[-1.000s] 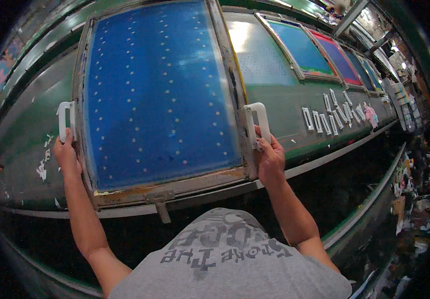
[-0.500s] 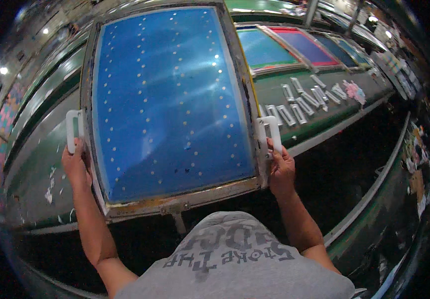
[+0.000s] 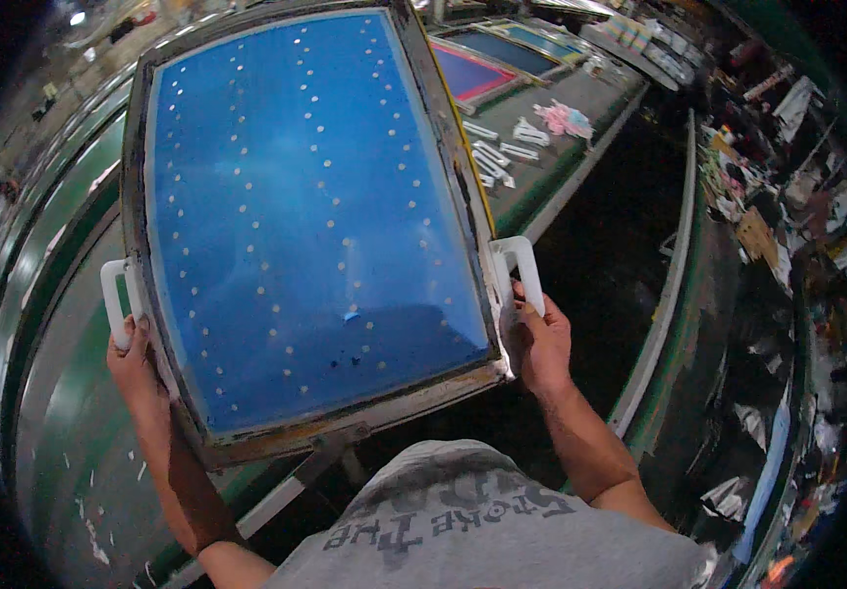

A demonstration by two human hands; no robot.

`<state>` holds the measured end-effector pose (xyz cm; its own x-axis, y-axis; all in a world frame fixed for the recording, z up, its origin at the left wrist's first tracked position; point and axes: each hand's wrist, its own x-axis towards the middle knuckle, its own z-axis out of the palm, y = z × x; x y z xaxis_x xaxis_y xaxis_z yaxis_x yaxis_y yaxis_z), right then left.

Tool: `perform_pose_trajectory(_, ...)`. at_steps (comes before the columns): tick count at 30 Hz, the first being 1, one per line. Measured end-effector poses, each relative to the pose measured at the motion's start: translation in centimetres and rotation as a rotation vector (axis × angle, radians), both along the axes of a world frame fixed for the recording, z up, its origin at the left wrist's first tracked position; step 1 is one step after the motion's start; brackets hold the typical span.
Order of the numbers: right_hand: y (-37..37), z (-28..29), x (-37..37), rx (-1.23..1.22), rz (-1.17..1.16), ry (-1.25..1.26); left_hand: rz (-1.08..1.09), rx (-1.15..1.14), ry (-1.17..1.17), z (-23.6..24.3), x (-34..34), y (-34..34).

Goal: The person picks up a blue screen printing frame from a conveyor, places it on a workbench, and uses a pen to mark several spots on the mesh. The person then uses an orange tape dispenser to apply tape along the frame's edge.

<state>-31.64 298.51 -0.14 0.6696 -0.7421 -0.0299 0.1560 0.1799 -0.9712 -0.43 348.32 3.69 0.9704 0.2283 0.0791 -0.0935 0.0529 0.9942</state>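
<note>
A large screen-printing frame with blue mesh and rows of pale dots is held up in front of me. On its left side is a white handle, with my left hand closed round its lower end. The right-side white handle has its lower end in my right hand, fingers closed on it. The frame's near edge crosses just in front of my grey shirt. Small dark specks mark the mesh near its lower edge.
A long green-edged table runs behind the frame at right. On it lie several white slotted pieces, a pink-and-white bundle and other printing screens. Mixed scraps clutter the far right. Another long table passes on the left.
The table at right and the things on it have shifted left and up in my view, with more clutter showing. The frame tilts slightly more, its lower left corner lower. Both hands keep their grip.
</note>
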Motion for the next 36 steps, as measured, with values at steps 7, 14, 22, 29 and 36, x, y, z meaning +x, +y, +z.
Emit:
perform_pose_trajectory(7,-9.7,1.4,-4.0,-0.058,-0.124,-0.146,-0.229,-0.107,-0.038,-1.0,5.2,-13.5)
perform_pose_trajectory(14,-29.9,6.5,-9.4,-0.189,-0.224,-0.103,-0.696,-0.32,-0.261,5.5,3.1,-39.8)
perform_pose_trajectory(22,-45.1,17.4,-18.1,-0.254,-0.077,-0.2,-0.72,-0.159,0.111,11.5,1.2,-59.5)
perform_pose_trajectory(29,-51.9,17.3,-19.2,-0.084,-0.304,-1.022,-0.829,-0.448,0.046,9.5,0.8,-74.3)
perform_pose_trajectory(36,-54.4,6.4,-11.2,0.042,-0.757,-0.798,-0.833,-0.7,0.114,9.9,-1.2,-82.5)
